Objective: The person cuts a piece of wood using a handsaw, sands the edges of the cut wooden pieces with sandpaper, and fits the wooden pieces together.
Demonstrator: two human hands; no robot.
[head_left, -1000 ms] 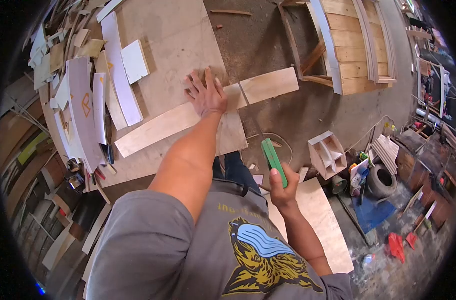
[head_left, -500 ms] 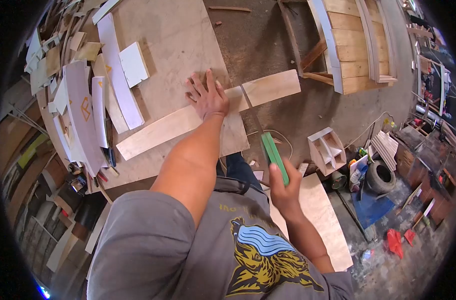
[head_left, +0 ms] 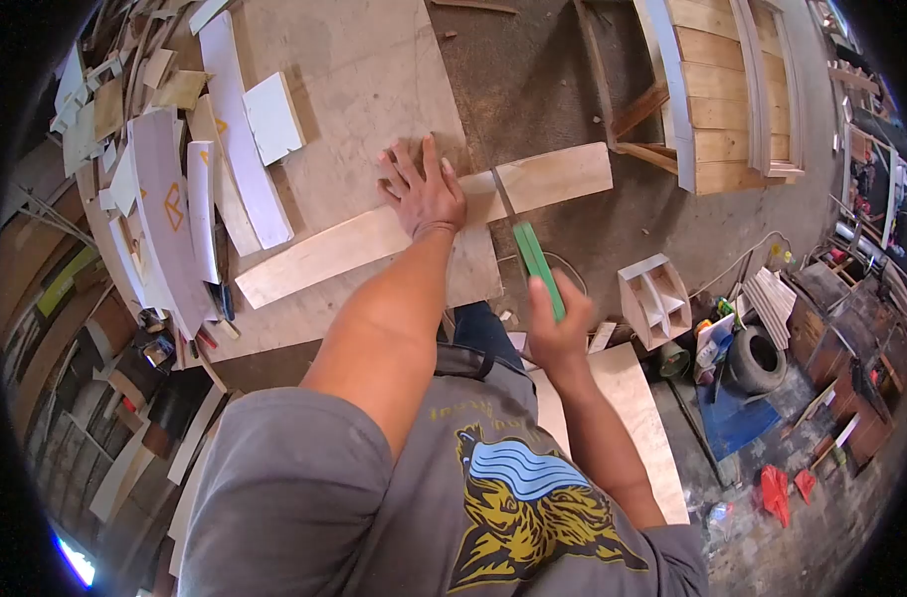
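The big wooden surface (head_left: pixel 349 60) fills the top left, out to 11 o'clock. The slatted wood frame (head_left: pixel 712 99) stands past it, at 2 o'clock from the left hand. The left arm (head_left: pixel 379 323) reaches up and over, almost straight, pointing to 1 o'clock.

The long pale board (head_left: pixel 319 261) lies slanted on the surface, from 8 o'clock to nearly 3 o'clock of the left hand, and its right end sticks out past the edge. The right arm (head_left: pixel 613 428) comes up pointing to 11 o'clock.

The saw (head_left: pixel 539 271) has a green handle, and its thin blade points to 11 o'clock and goes across the board, just beside the surface's edge. The small box with dividers (head_left: pixel 655 300) is at 3 o'clock from the right hand.

The left hand (head_left: pixel 426 199) is flat and wide, palm down on the board, with its fingers fanned out to 11 and 12 o'clock past the board's edge. The right hand (head_left: pixel 560 318), a bit blurry, is curled tight around the green handle, thumb on top.
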